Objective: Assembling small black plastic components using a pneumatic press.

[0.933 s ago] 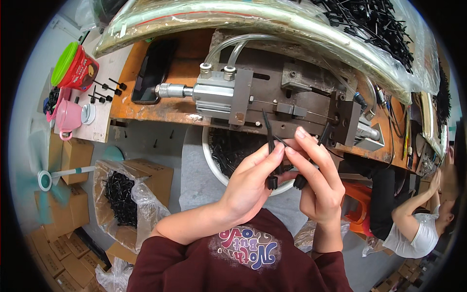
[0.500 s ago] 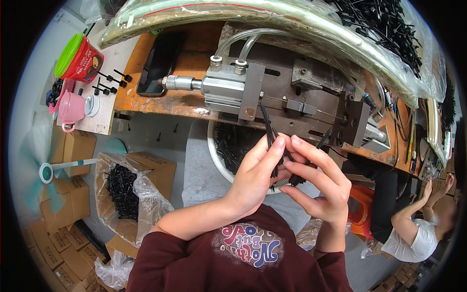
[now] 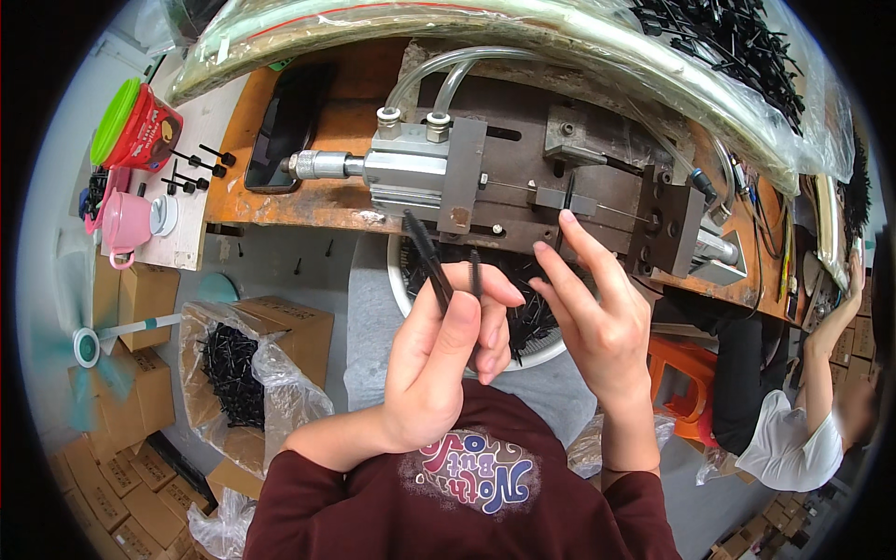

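Left hand [image 3: 439, 359] still pinches black strips [image 3: 427, 261]; right hand [image 3: 597, 313] has let go, fingers spread, nearer the press [image 3: 523, 187].

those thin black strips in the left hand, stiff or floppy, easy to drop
The black strips jut up straight from the left hand without drooping, so probably fairly stiff. They look thin and plastic, so likely light. A fingertip pinch holds several; one might slip.
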`<state>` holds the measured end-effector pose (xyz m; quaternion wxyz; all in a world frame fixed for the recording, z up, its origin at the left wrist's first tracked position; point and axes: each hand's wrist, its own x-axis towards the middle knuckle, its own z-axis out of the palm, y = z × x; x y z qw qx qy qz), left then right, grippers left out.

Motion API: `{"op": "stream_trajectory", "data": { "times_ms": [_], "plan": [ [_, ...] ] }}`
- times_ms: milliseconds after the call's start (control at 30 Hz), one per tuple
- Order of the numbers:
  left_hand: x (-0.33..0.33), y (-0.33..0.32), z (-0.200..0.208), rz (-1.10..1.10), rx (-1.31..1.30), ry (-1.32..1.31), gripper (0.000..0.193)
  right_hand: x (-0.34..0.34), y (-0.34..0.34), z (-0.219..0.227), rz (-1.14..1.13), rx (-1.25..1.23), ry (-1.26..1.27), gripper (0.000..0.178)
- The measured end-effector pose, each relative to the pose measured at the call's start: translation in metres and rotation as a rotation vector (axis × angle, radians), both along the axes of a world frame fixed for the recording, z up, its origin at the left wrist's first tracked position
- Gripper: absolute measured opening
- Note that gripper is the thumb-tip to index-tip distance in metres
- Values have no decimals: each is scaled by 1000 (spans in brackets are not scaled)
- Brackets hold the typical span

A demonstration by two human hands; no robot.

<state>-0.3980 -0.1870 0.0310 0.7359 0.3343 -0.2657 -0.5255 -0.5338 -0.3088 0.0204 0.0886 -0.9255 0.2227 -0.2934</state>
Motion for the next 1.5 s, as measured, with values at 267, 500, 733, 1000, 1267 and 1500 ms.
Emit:
{"op": "stream_trajectory", "data": {
  "times_ms": [267,500,733,1000,1267,1500],
  "plan": [
    [1,-9,10,136,38,-148,25,7,-3,17,-60,11,150,33],
    [8,-17,4,115,-22,-129,22,2,-7,22,28,5,37,33],
    [2,-16,5,-153,39,-1,27,-11,17,36,338,188,-153,31],
    [12,-7,5,-53,88,-254,36,-6,2,10,-24,135,-121,28],
    [11,-9,11,-62,143,-8,34,9,2,17,-96,-28,123,20],
    [10,-11,12,46,111,-130,26,8,-2,24,-62,-35,57,25]
  ]
}}
